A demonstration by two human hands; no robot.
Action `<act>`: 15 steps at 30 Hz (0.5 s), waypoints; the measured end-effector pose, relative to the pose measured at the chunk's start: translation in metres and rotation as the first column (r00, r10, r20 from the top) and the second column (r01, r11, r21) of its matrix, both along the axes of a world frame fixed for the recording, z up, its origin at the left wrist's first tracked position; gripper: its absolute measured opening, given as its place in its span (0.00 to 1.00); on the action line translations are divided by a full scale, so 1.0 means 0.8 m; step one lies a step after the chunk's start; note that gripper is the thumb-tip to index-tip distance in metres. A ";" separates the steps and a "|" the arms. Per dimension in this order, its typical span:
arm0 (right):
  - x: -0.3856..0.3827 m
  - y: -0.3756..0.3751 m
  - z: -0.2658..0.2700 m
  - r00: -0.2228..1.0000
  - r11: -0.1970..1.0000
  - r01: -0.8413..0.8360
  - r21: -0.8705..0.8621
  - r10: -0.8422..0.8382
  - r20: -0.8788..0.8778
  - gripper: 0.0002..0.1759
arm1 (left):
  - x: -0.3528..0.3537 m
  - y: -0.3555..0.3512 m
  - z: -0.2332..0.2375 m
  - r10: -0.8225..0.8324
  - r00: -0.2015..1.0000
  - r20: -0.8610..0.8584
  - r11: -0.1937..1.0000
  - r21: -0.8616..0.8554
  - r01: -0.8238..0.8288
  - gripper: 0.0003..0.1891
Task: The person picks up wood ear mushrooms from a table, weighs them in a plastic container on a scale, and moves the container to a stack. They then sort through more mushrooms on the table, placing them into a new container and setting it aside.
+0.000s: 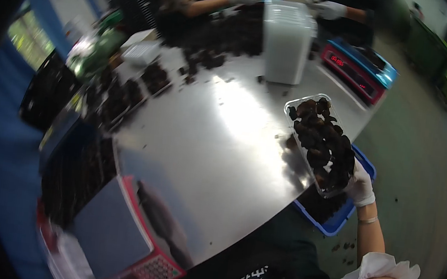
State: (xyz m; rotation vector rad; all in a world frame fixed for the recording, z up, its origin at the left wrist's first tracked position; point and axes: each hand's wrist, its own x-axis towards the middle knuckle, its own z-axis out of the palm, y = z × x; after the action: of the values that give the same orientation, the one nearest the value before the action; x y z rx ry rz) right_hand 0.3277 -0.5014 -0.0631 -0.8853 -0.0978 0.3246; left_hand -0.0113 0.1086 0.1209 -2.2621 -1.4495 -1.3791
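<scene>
My right hand [360,187], in a white glove, grips the lower right end of a clear plastic tray [321,144]. Dark brown, lumpy pieces [319,133] fill the tray, which is tilted above the table's right edge. Below it is a blue basket [334,226] with more dark pieces inside. My left hand is out of view.
On the metal table [196,136] stand a stack of clear trays [287,42], a red and blue scale [353,71] and a nearer red scale [116,226]. Dark heaps [218,33] lie at the back and left. Gloved hands of co-workers [329,10] show across the table.
</scene>
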 end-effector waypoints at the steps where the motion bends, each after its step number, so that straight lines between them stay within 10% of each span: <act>1: 0.000 0.033 0.006 1.000 0.999 -0.028 0.041 0.028 -0.008 0.53 | -0.018 0.026 -0.015 0.071 0.997 -0.006 0.997 0.004 -0.071 0.11; 3: 0.006 0.093 0.018 0.991 0.990 -0.132 0.047 0.133 -0.014 0.53 | -0.086 0.076 -0.056 -0.118 0.978 0.169 0.993 0.030 0.115 0.15; 5: 0.017 0.154 0.011 0.957 0.957 -0.291 -0.008 0.291 0.020 0.51 | -0.083 0.012 -0.032 0.034 0.969 0.245 0.971 -0.239 0.026 0.13; 15: -0.020 0.449 0.064 0.617 0.617 -0.787 0.005 0.787 -0.020 0.54 | -0.190 -0.085 -0.063 0.142 0.894 0.425 0.977 -0.204 -0.059 0.06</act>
State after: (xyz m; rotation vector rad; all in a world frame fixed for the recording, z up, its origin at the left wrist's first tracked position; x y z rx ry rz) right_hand 0.3115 -0.1425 -0.0119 -0.7993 -0.4836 1.1754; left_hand -0.1634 0.0404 0.0707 -2.0171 -1.8705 -1.8788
